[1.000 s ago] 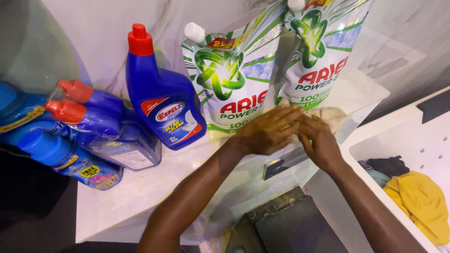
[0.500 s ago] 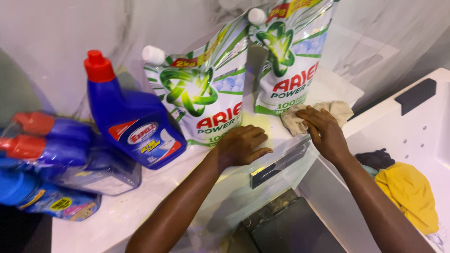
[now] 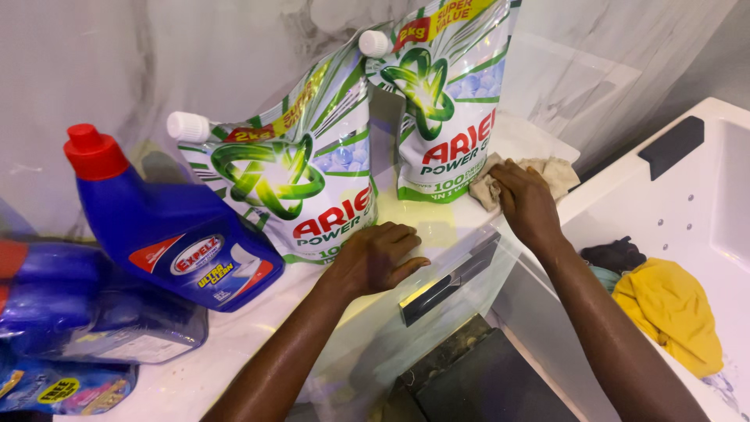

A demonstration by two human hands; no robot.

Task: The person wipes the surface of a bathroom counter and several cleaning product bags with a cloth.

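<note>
Since a moment ago my hands have drawn apart along the ledge: my right hand (image 3: 525, 205) has slid further back toward the wall with the beige cloth (image 3: 522, 178), while my left hand (image 3: 376, 258) has stayed down near the front edge. My right hand lies palm-down on the cloth, fingers curled over the bunched fabric and pressing it onto the white marble ledge (image 3: 258, 332); the cloth sits at the far end of the ledge, just at the foot of the right detergent pouch (image 3: 441, 101). My left hand is released, holding nothing, resting flat with the fingers loosely bent on the bare ledge, just in front of the left detergent pouch (image 3: 293, 184). Both pouches stand upright against the marbled wall, each green and white with a white screw cap at the upper left corner. To the left of them a blue bottle with a red cap (image 3: 168, 227) leans on the ledge, and beside it lie more blue bottles (image 3: 86, 320) on their sides. To my right is a white tub (image 3: 703, 195) with a yellow garment (image 3: 672, 309) and some darker clothes (image 3: 617, 254) inside.
</note>
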